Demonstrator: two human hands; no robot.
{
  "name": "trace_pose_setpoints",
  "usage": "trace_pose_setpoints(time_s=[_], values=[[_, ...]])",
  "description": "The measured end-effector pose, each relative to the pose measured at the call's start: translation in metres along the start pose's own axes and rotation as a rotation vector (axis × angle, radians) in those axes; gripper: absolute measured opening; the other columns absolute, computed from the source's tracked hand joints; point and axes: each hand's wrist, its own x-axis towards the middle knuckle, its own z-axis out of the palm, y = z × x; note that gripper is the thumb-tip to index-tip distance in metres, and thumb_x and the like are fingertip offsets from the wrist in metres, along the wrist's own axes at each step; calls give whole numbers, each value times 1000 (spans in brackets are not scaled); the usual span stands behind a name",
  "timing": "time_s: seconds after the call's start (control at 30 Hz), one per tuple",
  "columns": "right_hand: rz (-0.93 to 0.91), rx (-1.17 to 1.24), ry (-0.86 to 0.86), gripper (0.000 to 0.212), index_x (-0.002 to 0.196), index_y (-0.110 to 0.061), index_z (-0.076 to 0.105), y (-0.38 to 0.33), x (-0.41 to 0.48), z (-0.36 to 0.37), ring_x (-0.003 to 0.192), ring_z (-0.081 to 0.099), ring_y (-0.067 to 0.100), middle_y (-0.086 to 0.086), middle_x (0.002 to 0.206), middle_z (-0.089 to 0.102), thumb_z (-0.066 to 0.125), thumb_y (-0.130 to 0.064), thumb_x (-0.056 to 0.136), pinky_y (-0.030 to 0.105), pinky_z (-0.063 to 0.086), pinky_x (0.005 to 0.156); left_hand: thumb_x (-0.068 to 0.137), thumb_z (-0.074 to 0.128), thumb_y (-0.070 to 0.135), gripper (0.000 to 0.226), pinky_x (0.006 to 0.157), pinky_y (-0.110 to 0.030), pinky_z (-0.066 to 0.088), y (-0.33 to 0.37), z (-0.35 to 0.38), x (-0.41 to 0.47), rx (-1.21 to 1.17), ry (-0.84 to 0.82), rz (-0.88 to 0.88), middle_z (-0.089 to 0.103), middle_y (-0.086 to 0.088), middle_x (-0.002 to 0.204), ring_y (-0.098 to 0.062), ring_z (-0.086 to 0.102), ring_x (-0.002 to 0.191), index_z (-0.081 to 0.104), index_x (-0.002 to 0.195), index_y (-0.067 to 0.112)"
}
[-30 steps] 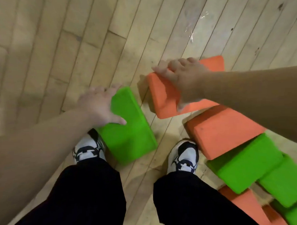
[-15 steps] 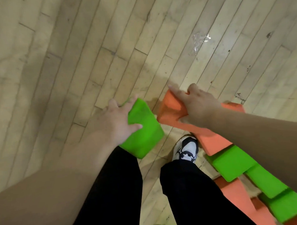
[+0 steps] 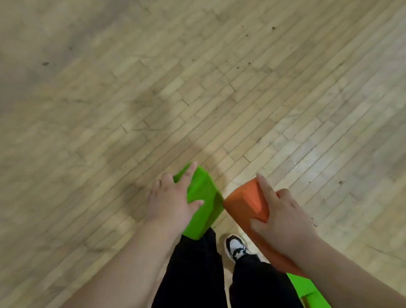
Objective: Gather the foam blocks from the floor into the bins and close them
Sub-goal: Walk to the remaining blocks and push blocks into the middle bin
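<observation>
Nearest, a spare green block (image 3: 305,291) lies by the right leg. Left hand (image 3: 172,208) grips the green foam block (image 3: 204,200) and right hand (image 3: 282,225) grips the orange foam block (image 3: 248,207), both above the wood floor (image 3: 218,95). Their long axes point forward, far ends converging, just beside each other.

We see the floor (image 3: 46,160) smeared by blur at the left. The lower end of the orange block (image 3: 246,205) hides under the right hand (image 3: 286,229) and forearm, which also cover part of the lower green block (image 3: 304,293), cut by the bottom edge.
</observation>
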Motion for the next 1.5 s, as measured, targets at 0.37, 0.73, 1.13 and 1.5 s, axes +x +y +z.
trace_pose_setpoints(time_s=[0.37, 0.73, 1.13, 1.5], values=[[-412, -223, -10, 108, 154, -55, -13, -110, -97, -50, 117, 53, 29, 1, 132, 43, 62, -62, 77, 46, 50, 98, 90, 51, 74, 93, 105, -41, 41, -54, -32, -210, -180, 296, -347, 37, -4, 144, -27, 41, 129, -17, 153, 59], [-817, -519, -157, 110, 151, -58, -17, -240, -214, 7, 115, 53, 28, 2, 134, 45, 66, -56, 79, 49, 51, 98, 88, 54, 76, 94, 101, -49, 42, -137, 52, -397, -505, 358, -771, 38, -7, 146, -32, 44, 128, -12, 153, 60], [-1299, -858, -435, 108, 153, -53, -19, -427, -418, 278, 129, 47, 28, 4, 146, 39, 63, -61, 83, 46, 48, 102, 90, 49, 76, 93, 99, -46, 42, -290, 210, -653, -706, 381, -1219, 38, -2, 141, -28, 43, 126, -14, 154, 57], [-1667, -1040, -646, 108, 152, -54, -20, -536, -585, 462, 130, 46, 26, 1, 147, 36, 66, -57, 87, 41, 44, 102, 90, 51, 75, 92, 101, -47, 43, -366, 303, -810, -914, 471, -1656, 41, -2, 137, -27, 46, 122, -13, 154, 57]])
